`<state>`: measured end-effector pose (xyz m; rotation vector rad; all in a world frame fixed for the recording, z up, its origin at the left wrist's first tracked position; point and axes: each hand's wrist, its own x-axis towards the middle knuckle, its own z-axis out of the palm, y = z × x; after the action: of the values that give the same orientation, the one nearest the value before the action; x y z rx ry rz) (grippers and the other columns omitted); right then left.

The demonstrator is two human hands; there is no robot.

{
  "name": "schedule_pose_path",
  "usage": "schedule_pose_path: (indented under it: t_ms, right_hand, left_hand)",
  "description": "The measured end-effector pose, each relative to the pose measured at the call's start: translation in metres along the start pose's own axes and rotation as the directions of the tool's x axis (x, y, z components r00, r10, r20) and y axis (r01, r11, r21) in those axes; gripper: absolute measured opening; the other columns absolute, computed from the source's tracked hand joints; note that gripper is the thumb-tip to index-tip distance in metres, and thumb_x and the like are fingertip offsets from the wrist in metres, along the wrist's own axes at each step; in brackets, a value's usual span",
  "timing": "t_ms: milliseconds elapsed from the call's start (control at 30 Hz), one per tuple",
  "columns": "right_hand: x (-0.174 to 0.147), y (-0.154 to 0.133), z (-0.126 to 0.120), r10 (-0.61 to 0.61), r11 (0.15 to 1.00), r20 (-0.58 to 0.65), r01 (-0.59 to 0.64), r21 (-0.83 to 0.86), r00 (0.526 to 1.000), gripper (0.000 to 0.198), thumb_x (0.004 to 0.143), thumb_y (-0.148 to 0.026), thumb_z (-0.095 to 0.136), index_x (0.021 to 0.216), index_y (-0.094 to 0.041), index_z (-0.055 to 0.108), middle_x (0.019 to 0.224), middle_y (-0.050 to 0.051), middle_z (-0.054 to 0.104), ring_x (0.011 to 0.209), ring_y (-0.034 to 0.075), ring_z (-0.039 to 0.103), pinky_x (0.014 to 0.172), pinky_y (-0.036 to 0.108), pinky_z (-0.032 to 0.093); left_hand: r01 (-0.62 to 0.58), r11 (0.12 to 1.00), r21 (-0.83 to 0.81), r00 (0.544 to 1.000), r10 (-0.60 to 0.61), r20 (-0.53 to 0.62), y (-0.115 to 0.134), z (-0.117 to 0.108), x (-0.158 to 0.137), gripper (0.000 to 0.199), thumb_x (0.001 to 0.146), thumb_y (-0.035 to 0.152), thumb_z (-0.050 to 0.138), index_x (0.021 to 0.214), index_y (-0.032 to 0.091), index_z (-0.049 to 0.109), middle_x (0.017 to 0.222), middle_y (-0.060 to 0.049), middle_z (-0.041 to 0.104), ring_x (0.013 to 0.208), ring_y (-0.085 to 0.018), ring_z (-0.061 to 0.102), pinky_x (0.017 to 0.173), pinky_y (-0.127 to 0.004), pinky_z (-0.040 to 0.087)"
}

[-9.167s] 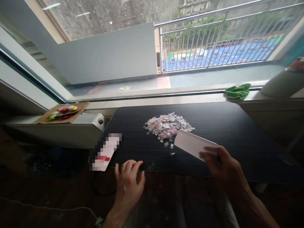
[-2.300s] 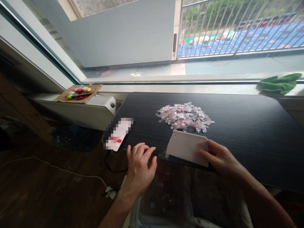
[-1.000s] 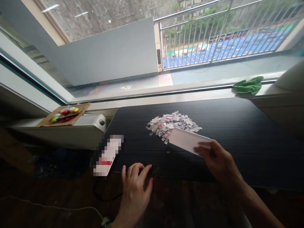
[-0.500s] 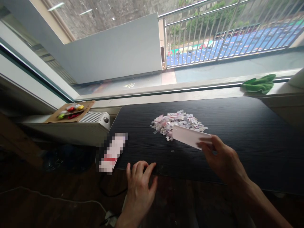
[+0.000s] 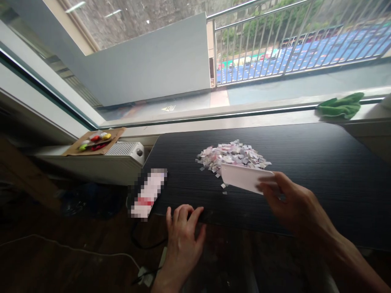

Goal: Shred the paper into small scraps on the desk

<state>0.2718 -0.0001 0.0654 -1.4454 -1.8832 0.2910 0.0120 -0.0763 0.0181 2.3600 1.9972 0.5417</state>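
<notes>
My right hand [image 5: 290, 195] grips the right end of a pale pinkish-white flat panel [image 5: 244, 178] with rounded corners. The panel stands tilted on its long edge at the near side of a heap of small paper scraps [image 5: 233, 154], hiding the heap's front right part. A couple of loose scraps [image 5: 224, 186] lie just left of and below the panel's left end. With fingers spread, my left hand [image 5: 185, 232] rests its fingertips on the near edge of the dark table [image 5: 180, 158] and holds nothing.
At the table's left end lies a blurred-out pinkish slip [image 5: 149, 193]. A green cloth [image 5: 340, 106] sits on the window sill at right. Cardboard [image 5: 82, 144] with colourful items lies on the radiator [image 5: 131, 152]. A white cable [image 5: 76, 251] crosses the floor.
A scrap has come away from the heap's near side and lies closer to the front. The panel stays in my right hand, and my view has shifted slightly.
</notes>
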Motion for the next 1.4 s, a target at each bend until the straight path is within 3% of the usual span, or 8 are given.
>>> schedule_pose_path:
  t_ms: [333, 500, 733, 967, 1167, 1400]
  right_hand:
    - [0.021, -0.004, 0.021, -0.067, 0.998, 0.044, 0.068, -0.013, 0.997, 0.012, 0.087, -0.023, 0.046, 0.090, -0.023, 0.058, 0.081, 0.004, 0.076, 0.065, 0.020, 0.071, 0.058, 0.027, 0.048]
    - [0.006, 0.006, 0.000, -0.031, 0.999, 0.078, 0.034, -0.038, 0.996, 0.012, 0.088, -0.026, 0.047, 0.093, -0.024, 0.057, 0.083, 0.003, 0.076, 0.065, 0.020, 0.071, 0.058, 0.027, 0.048]
    - [-0.015, 0.011, -0.039, 0.133, 0.983, 0.001, -0.132, -0.124, 0.991, 0.013, 0.087, -0.035, 0.050, 0.094, -0.028, 0.059, 0.079, 0.003, 0.075, 0.064, 0.023, 0.070, 0.056, 0.030, 0.049]
    - [-0.017, 0.016, -0.036, 0.132, 0.990, 0.082, -0.128, -0.051, 0.988, 0.010, 0.085, -0.033, 0.051, 0.089, -0.026, 0.058, 0.078, 0.001, 0.075, 0.060, 0.020, 0.069, 0.056, 0.029, 0.049]
    - [-0.022, 0.018, -0.045, 0.222, 0.974, 0.017, -0.221, -0.048, 0.975, 0.011, 0.084, -0.035, 0.052, 0.090, -0.027, 0.058, 0.079, 0.001, 0.076, 0.070, 0.023, 0.071, 0.062, 0.031, 0.050]
    - [-0.013, 0.025, -0.031, 0.166, 0.985, 0.118, -0.171, 0.035, 0.979, 0.009, 0.086, -0.029, 0.051, 0.091, -0.025, 0.057, 0.082, 0.003, 0.076, 0.072, 0.021, 0.072, 0.064, 0.029, 0.051]
  left_hand:
    - [0.065, 0.996, -0.055, 0.997, -0.068, -0.048, 0.009, 0.001, 0.000, 0.034, 0.082, 0.017, 0.054, 0.114, 0.024, 0.062, 0.104, -0.007, 0.059, 0.105, -0.024, 0.053, 0.109, -0.063, 0.024]
    - [0.034, 0.999, -0.037, 0.999, -0.034, -0.001, 0.002, 0.000, -0.001, 0.033, 0.085, 0.020, 0.052, 0.117, 0.025, 0.061, 0.104, -0.007, 0.059, 0.105, -0.025, 0.054, 0.107, -0.065, 0.026]
    - [-0.020, 1.000, 0.016, 1.000, 0.019, 0.021, -0.005, 0.000, 0.000, 0.033, 0.086, 0.025, 0.052, 0.118, 0.027, 0.060, 0.104, -0.007, 0.060, 0.103, -0.025, 0.055, 0.104, -0.062, 0.032]
    - [-0.037, 0.998, 0.042, 0.999, 0.037, 0.003, -0.007, 0.002, -0.001, 0.035, 0.085, 0.024, 0.053, 0.119, 0.027, 0.061, 0.104, -0.007, 0.061, 0.102, -0.025, 0.056, 0.106, -0.061, 0.031]
    - [0.009, 1.000, 0.016, 0.999, -0.008, -0.047, 0.001, 0.002, -0.001, 0.033, 0.085, 0.023, 0.052, 0.116, 0.025, 0.062, 0.103, -0.007, 0.060, 0.104, -0.025, 0.055, 0.107, -0.060, 0.028]
    - [-0.027, 0.999, 0.041, 1.000, 0.028, -0.014, -0.004, 0.002, -0.002, 0.035, 0.086, 0.024, 0.050, 0.119, 0.026, 0.061, 0.103, -0.008, 0.060, 0.104, -0.025, 0.056, 0.105, -0.061, 0.030]
